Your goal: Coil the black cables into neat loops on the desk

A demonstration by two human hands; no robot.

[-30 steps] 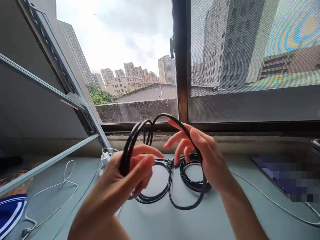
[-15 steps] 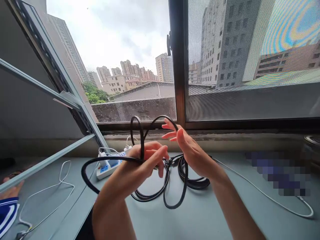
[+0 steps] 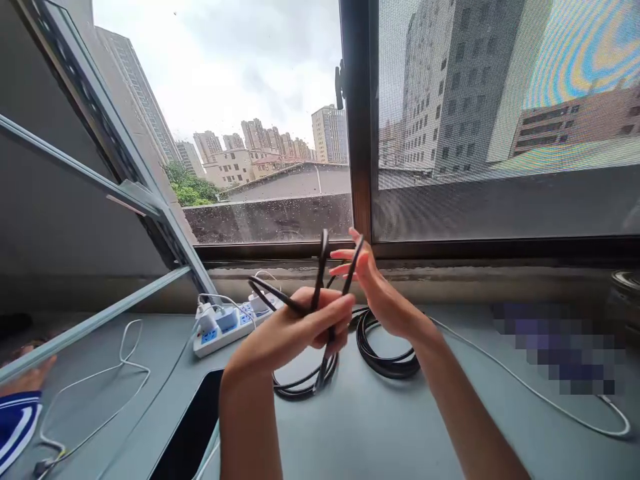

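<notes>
A black cable [image 3: 321,270] rises in loops from my left hand [image 3: 293,333], whose thumb and fingers close around it over the table. My right hand [image 3: 383,293] is beside it on the right, fingers spread and palm turned toward the loops. One cable loop passes by the right thumb; I cannot tell whether it touches. Below the left hand, more of the black cable lies curled as a smaller coil [image 3: 295,392] on the table. A larger black coil [image 3: 387,369] rests under the right wrist, and its link to the held cable is partly hidden.
Behind my left hand stands a white power strip [image 3: 207,348] with white plugs. White cords [image 3: 135,367] run along the table [image 3: 370,433] at left and right. A metal frame [image 3: 170,227] slants at left, near another person's hand [image 3: 33,373]. A window stands behind.
My left hand has moved right and a little nearer the right hand. The cable loops have swung right and become narrower. The right hand stays open, nearly in place.
</notes>
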